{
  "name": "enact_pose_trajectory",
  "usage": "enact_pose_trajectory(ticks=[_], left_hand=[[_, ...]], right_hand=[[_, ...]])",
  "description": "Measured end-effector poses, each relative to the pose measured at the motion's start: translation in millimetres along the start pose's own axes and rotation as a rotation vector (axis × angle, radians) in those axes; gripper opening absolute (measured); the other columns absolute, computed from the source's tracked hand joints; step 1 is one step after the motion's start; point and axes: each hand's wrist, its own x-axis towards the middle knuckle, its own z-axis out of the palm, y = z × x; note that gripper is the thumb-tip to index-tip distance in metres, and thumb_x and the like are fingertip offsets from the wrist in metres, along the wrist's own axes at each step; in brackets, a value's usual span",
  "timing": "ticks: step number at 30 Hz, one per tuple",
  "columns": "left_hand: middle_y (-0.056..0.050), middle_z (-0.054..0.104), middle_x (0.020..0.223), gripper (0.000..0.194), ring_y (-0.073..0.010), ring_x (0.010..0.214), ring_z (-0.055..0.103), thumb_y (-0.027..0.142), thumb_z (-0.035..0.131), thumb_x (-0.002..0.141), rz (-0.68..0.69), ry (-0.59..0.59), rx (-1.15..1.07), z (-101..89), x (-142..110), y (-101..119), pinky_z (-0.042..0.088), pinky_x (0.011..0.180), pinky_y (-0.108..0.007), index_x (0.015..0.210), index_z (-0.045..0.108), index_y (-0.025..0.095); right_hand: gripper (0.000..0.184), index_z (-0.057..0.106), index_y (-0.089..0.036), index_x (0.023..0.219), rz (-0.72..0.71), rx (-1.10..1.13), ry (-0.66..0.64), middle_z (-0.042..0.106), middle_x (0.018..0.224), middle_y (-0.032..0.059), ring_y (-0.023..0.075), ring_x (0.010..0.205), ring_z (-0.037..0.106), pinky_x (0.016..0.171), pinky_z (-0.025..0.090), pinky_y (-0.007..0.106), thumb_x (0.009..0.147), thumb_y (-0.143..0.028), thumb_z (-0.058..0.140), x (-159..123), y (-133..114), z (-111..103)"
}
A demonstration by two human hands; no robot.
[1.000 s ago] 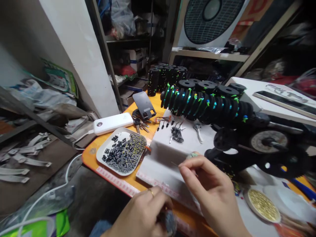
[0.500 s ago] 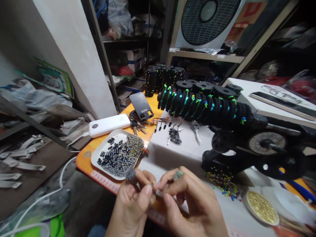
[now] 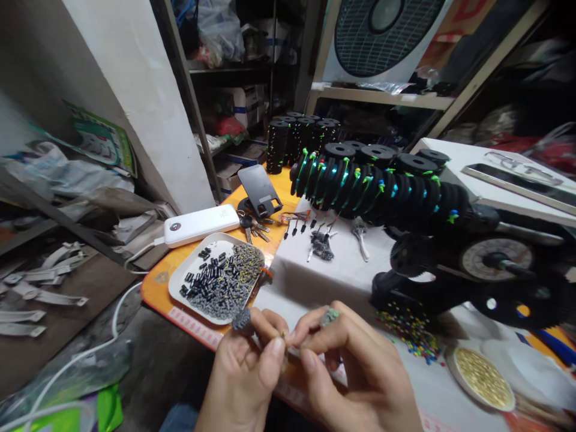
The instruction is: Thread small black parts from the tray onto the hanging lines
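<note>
While our two hands are meeting over the near edge of the tabletop (image 3: 158, 285), we are keeping the left hand (image 3: 245, 375) narrow, its thumb and forefinger pinching a tiny yellowish piece (image 3: 284, 334). That piece is sitting right at the fingertips, between the two hands. We are bringing the right hand (image 3: 364, 369) in from the right, its fingertips closing in against the left ones, but we cannot tell whether they are gripping anything. A grey clump (image 3: 242, 319) is clinging to a left finger, and a greenish clump (image 3: 329, 316) is sitting on a right one. Just beyond the left hand, a white tray (image 3: 174, 281) is holding black pieces (image 3: 209, 273) and many grey ones with yellow bits among them. A white power bank (image 3: 202, 225) is lying on the far side of the tray, with keys (image 3: 255, 228) and a phone stand (image 3: 260, 187) to its right. On the right, small coloured beads (image 3: 416, 337) are lying scattered, and a dish (image 3: 453, 374) is holding gold-coloured pieces. Farther off, a ribbed black roller (image 3: 360, 189) is stretching across, green strands looping around it, and black cylinders (image 3: 278, 149) are standing upright behind.
</note>
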Motion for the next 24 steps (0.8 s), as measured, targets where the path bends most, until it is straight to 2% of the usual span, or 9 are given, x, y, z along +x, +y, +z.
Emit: enact_pose_trajectory(ticks=[4, 7, 9, 11, 14, 16, 19, 21, 24], left_hand=[[0.003, 0.055, 0.07, 0.03, -0.01, 0.052, 0.049, 0.033, 0.08, 0.071, 0.075, 0.035, 0.073, 1.8, -3, 0, 0.042, 0.05, -0.023, 0.061, 0.054, 0.022], [0.003, 0.06, 0.075, 0.017, -0.0095, 0.051, 0.05, 0.016, 0.073, 0.073, 0.321, 0.09, 0.251, 1.4, -7, -4, 0.038, 0.047, -0.022, 0.067, 0.061, 0.025], [0.003, 0.063, 0.077, 0.021, -0.0122, 0.058, 0.055, 0.007, 0.07, 0.073, 0.513, 0.089, 0.369, 0.4, -9, -5, 0.042, 0.051, -0.022, 0.073, 0.065, 0.028], [0.001, 0.063, 0.078, 0.022, -0.0168, 0.07, 0.061, 0.008, 0.069, 0.077, 0.607, 0.072, 0.409, 0.0, -10, -4, 0.048, 0.059, -0.025, 0.076, 0.065, 0.03], [0.0, 0.063, 0.091, 0.009, -0.0165, 0.073, 0.06, 0.03, 0.074, 0.083, 0.497, 0.054, 0.344, 1.5, -9, 3, 0.05, 0.06, -0.024, 0.09, 0.07, 0.033], [0.0, 0.063, 0.102, 0.015, -0.0156, 0.076, 0.061, 0.045, 0.078, 0.079, 0.39, 0.013, 0.263, 3.2, -8, 8, 0.051, 0.063, -0.023, 0.088, 0.074, 0.034], [0.002, 0.065, 0.083, 0.02, -0.013, 0.072, 0.06, 0.046, 0.081, 0.076, 0.233, -0.094, 0.041, 3.0, -8, 15, 0.05, 0.066, -0.021, 0.069, 0.07, 0.03], [0.005, 0.06, 0.062, 0.02, -0.0093, 0.056, 0.051, 0.043, 0.079, 0.08, 0.097, -0.171, -0.094, -1.1, -9, 19, 0.042, 0.057, -0.018, 0.072, 0.067, 0.029], [0.007, 0.055, 0.051, 0.025, -0.0091, 0.05, 0.038, 0.046, 0.074, 0.084, -0.015, -0.25, -0.034, -13.4, -7, 25, 0.032, 0.053, -0.02, 0.074, 0.063, 0.026]], right_hand=[[0.015, 0.059, -0.019, 0.083, 0.02, 0.008, -0.022, 0.066, 0.079, 0.0032, 0.0128, 0.069, 0.064, 0.055, 0.048, 0.023, 0.086, -0.004, 0.059, 0, 0, -2], [0.013, 0.069, -0.017, 0.094, 0.047, 0.043, -0.069, 0.067, 0.083, 0.0053, 0.0145, 0.074, 0.067, 0.063, 0.054, 0.026, 0.088, -0.007, 0.062, 1, 1, -5], [0.017, 0.073, -0.018, 0.1, 0.063, 0.076, -0.092, 0.067, 0.086, 0.0063, 0.0153, 0.076, 0.069, 0.066, 0.056, 0.027, 0.088, -0.009, 0.065, 1, 2, -7], [0.016, 0.075, -0.02, 0.099, 0.098, 0.085, -0.096, 0.068, 0.084, 0.0056, 0.0155, 0.073, 0.068, 0.065, 0.056, 0.028, 0.089, -0.012, 0.065, 1, 3, -8], [0.014, 0.074, -0.022, 0.091, 0.145, 0.046, -0.092, 0.069, 0.078, 0.0038, 0.0161, 0.07, 0.066, 0.064, 0.054, 0.029, 0.09, -0.014, 0.063, 1, 2, -8], [0.013, 0.073, -0.022, 0.089, 0.159, 0.04, -0.104, 0.07, 0.078, 0.0038, 0.0165, 0.071, 0.065, 0.065, 0.053, 0.03, 0.09, -0.015, 0.062, 3, 1, -7], [0.014, 0.071, -0.019, 0.088, 0.13, 0.042, -0.129, 0.068, 0.08, 0.005, 0.0167, 0.074, 0.065, 0.067, 0.055, 0.03, 0.091, -0.015, 0.058, 8, -3, -7], [0.014, 0.07, -0.016, 0.087, 0.0, -0.035, -0.138, 0.067, 0.085, 0.0075, 0.0166, 0.079, 0.066, 0.069, 0.058, 0.028, 0.093, -0.016, 0.056, 12, -8, -9], [0.013, 0.071, -0.014, 0.088, -0.422, -0.356, -0.082, 0.07, 0.084, 0.0069, 0.0172, 0.091, 0.069, 0.083, 0.059, 0.028, 0.094, -0.013, 0.059, 16, -17, -14]])
